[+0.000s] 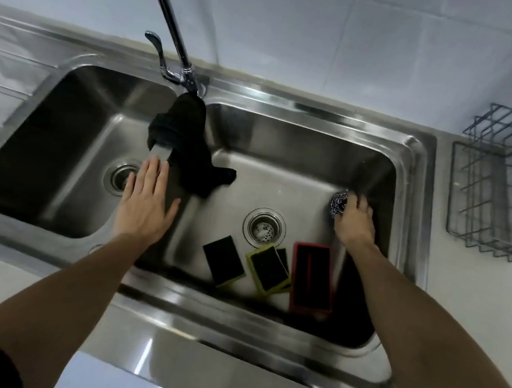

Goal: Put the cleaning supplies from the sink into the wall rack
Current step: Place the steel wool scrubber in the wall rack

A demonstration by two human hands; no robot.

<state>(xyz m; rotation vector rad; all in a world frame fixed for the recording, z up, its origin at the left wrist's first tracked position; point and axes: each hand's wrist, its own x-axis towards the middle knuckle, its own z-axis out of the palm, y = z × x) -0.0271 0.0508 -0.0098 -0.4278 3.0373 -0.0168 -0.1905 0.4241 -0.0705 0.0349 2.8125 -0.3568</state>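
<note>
A steel-wool scourer (337,201) lies at the right wall of the right sink basin (315,175); my right hand (354,220) curls over it with fingers closed on it. Two yellow-and-black sponges (223,262) (269,269) and a red-rimmed black pad (312,279) lie near the front of that basin. A black cloth (190,140) hangs over the divider between the basins. My left hand (145,203) rests flat on that divider, fingers spread, holding nothing. The grey wire wall rack (503,192) hangs at the far right and holds nothing.
A tall curved faucet (169,22) with a lever rises behind the divider. The left basin (61,144) has a drain (120,176); the right basin's drain strainer (264,227) sits mid-floor. White tiled wall behind, pale counter under the rack.
</note>
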